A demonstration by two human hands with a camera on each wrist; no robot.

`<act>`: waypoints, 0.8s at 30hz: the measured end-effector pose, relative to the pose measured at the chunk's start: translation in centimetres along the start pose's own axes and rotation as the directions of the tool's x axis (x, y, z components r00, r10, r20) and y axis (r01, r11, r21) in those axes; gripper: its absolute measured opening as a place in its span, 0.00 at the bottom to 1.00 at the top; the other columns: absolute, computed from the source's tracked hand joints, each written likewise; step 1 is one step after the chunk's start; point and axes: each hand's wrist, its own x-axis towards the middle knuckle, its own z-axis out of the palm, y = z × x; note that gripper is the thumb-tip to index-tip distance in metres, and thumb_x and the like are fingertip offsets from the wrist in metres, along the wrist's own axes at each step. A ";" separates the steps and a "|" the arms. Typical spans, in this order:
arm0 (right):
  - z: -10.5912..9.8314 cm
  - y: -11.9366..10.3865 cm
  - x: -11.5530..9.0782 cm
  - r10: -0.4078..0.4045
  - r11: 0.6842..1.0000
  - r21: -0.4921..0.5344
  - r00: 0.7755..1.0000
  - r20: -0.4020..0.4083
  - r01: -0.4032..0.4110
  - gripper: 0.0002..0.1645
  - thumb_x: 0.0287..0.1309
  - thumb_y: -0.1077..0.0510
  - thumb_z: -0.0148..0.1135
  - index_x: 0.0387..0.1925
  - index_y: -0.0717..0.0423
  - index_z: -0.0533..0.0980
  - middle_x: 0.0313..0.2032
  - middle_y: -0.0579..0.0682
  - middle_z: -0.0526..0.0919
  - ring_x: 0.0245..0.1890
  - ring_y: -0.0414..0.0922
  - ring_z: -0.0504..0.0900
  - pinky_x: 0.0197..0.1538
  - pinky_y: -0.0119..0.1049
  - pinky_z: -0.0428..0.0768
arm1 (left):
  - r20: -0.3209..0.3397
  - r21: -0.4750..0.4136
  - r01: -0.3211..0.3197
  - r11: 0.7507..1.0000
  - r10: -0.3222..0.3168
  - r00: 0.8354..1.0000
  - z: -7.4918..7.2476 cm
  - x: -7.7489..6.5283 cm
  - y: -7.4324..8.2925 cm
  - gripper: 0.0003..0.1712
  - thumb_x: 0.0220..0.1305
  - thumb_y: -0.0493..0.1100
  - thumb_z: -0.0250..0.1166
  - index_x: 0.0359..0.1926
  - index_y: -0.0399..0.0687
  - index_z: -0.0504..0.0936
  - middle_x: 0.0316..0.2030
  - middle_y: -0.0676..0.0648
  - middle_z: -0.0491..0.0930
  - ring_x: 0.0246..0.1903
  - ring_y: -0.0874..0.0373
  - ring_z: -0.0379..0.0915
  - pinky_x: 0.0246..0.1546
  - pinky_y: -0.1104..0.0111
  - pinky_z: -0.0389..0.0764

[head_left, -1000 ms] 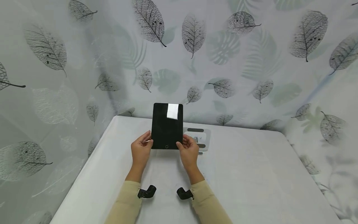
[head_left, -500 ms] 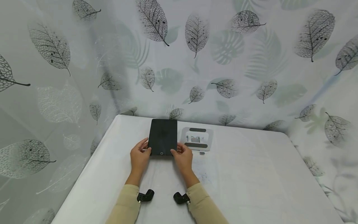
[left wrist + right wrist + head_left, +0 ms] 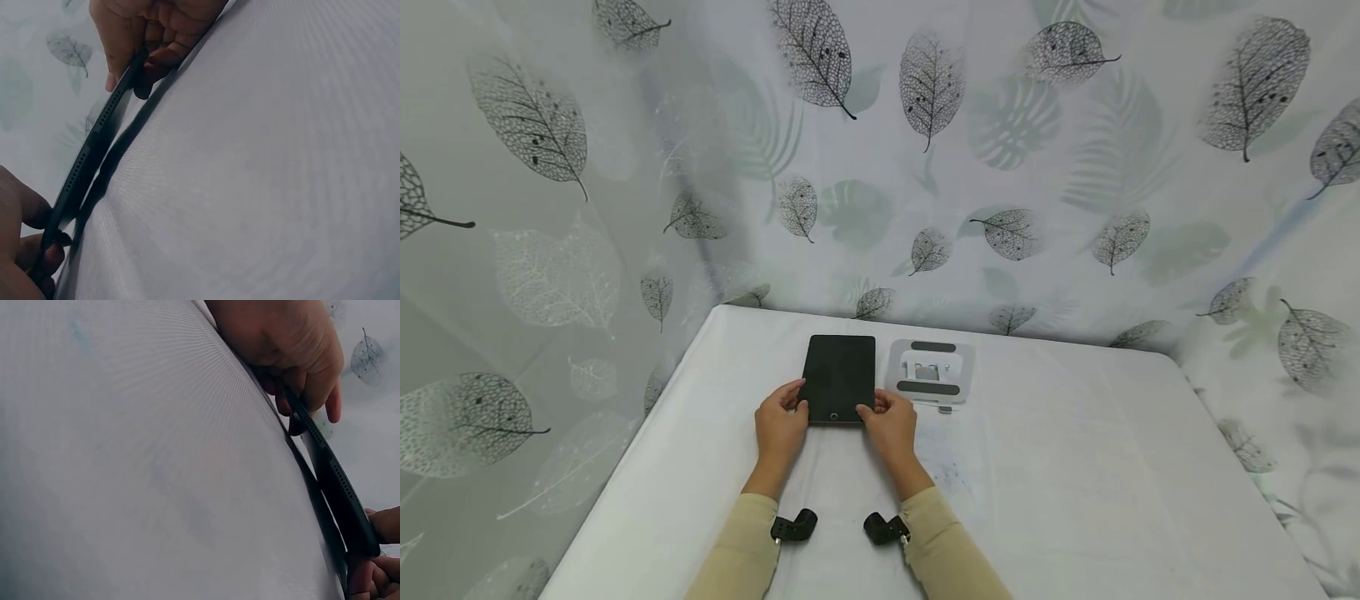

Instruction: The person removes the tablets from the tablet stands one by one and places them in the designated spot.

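A black tablet (image 3: 839,379) with a round home button lies between both hands in the head view, its screen up. My left hand (image 3: 781,423) pinches its lower left edge, thumb on top and fingers beneath. At the lower right corner my right hand (image 3: 891,423) grips it the same way. Seen edge-on in the left wrist view, the tablet (image 3: 94,147) is held just over the white cloth, with a dark shadow under it. The right wrist view shows the tablet's (image 3: 331,475) speaker-hole edge and fingers tucked below it.
Right of the tablet, a light grey stand (image 3: 929,372) with two dark pads lies flat on the white table (image 3: 1075,467). A small grey piece (image 3: 945,409) sits at its front edge. A leaf-printed curtain (image 3: 880,167) rises behind and at both sides.
Both hands have lowered the tablet from a raised, tilted pose down close to the table. It no longer overlaps the grey stand, which now shows whole. The screen glare is gone.
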 end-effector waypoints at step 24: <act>0.9 -0.5 -1.0 -0.131 0.969 -0.214 0.991 -0.033 0.121 0.23 0.44 0.60 0.82 0.44 0.66 0.87 0.30 0.55 0.83 0.33 0.47 0.79 0.41 0.42 0.78 | 0.012 0.188 -0.054 0.981 0.053 0.999 0.2 -0.2 -0.8 0.16 0.62 0.33 0.68 0.52 0.40 0.88 0.45 0.32 0.85 0.51 0.36 0.79 0.53 0.47 0.80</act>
